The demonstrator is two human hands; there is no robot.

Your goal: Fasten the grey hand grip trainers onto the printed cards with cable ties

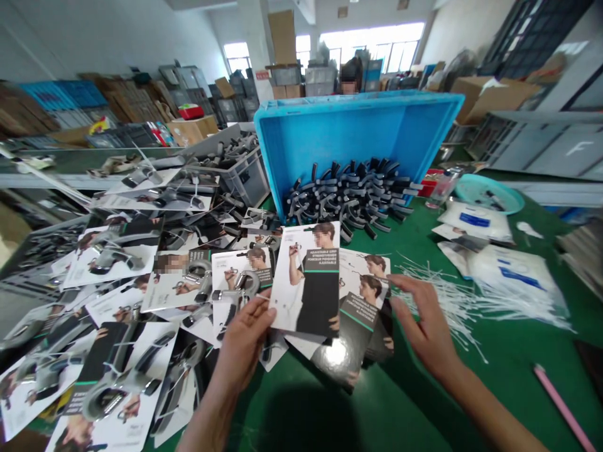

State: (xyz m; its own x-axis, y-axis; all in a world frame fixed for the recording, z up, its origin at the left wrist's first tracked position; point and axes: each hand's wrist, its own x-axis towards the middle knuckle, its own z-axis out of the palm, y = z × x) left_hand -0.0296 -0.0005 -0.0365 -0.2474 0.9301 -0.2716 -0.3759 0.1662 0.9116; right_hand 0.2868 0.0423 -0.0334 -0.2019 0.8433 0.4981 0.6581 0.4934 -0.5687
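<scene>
My left hand (245, 336) pinches the left edge of a printed backing card (319, 301) lettered "Adjustable Grip Strengthener". The card is held upright above a loose stack of matching cards (343, 342). Just right of that stack is my right hand (426, 326), its thumb and fingers apart and nothing between them. White cable ties (443, 295) lie spread behind and beside it. To the left, cards with grey-and-black hand grip strengtheners (115, 389) tied on are piled up, some close to my left wrist.
A tipped blue crate (330, 135) holds loose grip strengtheners (348, 194) that spill onto the green table (391, 408). A grey crate (249, 179) stands left of it. On the right are bags of cable ties (513, 276), a turquoise tray (511, 194) and a pink stick (560, 398).
</scene>
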